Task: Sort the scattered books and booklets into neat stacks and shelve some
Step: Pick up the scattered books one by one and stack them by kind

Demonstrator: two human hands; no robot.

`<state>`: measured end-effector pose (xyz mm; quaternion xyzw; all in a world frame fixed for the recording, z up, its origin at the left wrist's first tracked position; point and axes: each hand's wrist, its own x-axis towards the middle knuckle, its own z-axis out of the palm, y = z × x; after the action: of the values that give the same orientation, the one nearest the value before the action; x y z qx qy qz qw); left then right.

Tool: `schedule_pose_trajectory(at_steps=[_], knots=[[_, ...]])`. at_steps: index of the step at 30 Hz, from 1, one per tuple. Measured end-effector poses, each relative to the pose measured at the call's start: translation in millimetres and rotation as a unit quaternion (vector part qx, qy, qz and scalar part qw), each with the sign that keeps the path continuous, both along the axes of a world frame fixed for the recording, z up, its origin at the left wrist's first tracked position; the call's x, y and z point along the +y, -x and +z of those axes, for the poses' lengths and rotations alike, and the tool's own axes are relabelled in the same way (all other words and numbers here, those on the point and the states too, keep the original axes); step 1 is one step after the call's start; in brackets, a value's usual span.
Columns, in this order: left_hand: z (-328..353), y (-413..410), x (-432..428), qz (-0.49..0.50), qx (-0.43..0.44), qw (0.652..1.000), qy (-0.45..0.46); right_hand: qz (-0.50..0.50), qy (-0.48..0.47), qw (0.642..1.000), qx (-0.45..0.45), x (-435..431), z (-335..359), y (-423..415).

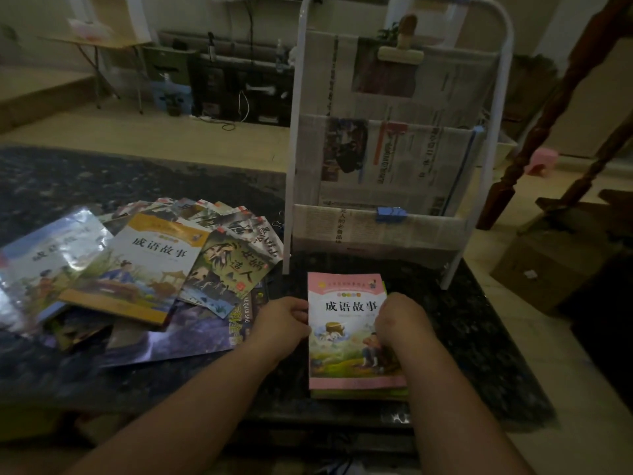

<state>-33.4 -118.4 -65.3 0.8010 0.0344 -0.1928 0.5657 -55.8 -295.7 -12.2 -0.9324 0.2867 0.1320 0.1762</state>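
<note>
Left hand pinches the left edge of the pink-topped stack; right hand covers its right edge, grip hidden. The stack lies just before the white rack, scattered books left of it. Step: squaring the stack. Next, probably: fetching another loose book.

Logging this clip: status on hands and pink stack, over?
Left hand grips pink stack at its left edge; right hand curled over its right side. Stack flat on dark table before newspaper rack. Loose books lie left, apart.
</note>
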Motion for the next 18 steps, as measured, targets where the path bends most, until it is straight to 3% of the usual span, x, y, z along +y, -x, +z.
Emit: schedule_pose_trajectory(at_steps=[18], knots=[[-2.3, 2.8, -1.2, -0.037, -0.005, 0.999, -0.001, -0.023, -0.014, 1.0, 0.012, -0.3, -10.8, -3.6]])
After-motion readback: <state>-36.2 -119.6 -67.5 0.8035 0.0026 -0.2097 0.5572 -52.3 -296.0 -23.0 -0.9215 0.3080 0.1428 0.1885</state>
